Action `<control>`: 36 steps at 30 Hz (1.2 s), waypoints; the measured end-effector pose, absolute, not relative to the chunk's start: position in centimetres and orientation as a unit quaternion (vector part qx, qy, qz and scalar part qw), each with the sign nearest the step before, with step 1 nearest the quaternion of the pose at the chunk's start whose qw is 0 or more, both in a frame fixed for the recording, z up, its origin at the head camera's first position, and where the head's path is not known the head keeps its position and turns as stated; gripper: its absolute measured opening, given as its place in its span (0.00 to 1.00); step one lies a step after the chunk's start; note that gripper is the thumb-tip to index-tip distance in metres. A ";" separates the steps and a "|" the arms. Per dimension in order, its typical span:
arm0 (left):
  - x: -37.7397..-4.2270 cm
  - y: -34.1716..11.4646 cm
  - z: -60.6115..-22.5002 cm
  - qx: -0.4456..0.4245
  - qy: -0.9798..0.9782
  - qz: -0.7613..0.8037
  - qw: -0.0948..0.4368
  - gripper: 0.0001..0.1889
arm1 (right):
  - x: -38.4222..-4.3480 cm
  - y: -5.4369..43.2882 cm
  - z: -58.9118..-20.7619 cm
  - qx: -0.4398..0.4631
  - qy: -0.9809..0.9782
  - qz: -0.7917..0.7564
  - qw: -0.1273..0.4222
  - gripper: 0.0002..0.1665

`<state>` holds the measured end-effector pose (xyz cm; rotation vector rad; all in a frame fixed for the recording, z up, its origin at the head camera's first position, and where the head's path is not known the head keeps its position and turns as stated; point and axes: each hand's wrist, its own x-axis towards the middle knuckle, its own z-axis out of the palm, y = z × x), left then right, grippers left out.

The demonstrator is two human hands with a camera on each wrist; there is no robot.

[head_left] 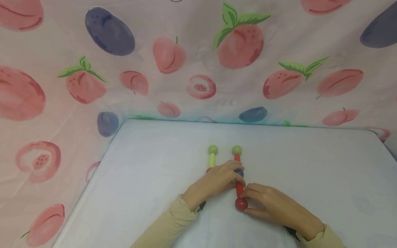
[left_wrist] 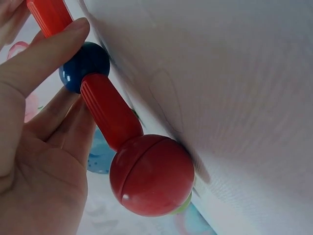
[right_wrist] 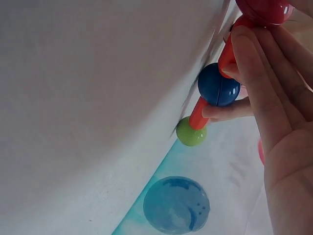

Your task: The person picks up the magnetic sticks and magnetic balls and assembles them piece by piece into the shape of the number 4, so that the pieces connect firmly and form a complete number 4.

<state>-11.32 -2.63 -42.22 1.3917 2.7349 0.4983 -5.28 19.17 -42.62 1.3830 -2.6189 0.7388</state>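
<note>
My left hand (head_left: 218, 179) pinches a blue ball (left_wrist: 84, 67) at the middle of a stick-and-ball build. Red rods run from it to a green ball (head_left: 237, 150) at the far end and a dark red ball (head_left: 241, 204) at the near end. My right hand (head_left: 270, 203) holds that near red ball, fingertips at its joint with the red rod (head_left: 239, 189). A third red rod (left_wrist: 110, 112) joins the blue ball to another red ball (left_wrist: 151, 176), mostly hidden by my left hand in the head view.
Beyond my left hand, a yellow-green rod (head_left: 212, 160) with a green ball (head_left: 213, 150) on its end extends toward the back. Everything lies on a white-covered table (head_left: 149, 186). A fruit-print cloth (head_left: 186, 31) hangs behind it and along the left side.
</note>
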 end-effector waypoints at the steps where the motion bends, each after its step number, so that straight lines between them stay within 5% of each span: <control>1: -11.3 -2.6 -42.2 0.448 0.880 0.160 0.017 0.13 | -5.3 19.2 -42.6 0.452 -0.858 0.242 0.043 0.18; 23: -11.3 -3.1 -40.9 0.451 0.874 0.179 0.019 0.14 | -5.2 19.4 -41.9 0.453 -0.854 0.247 0.067 0.18; 36: -11.2 -5.8 -38.6 0.382 0.899 0.209 -0.046 0.14 | -5.9 19.2 -39.7 0.400 -0.887 0.212 0.087 0.28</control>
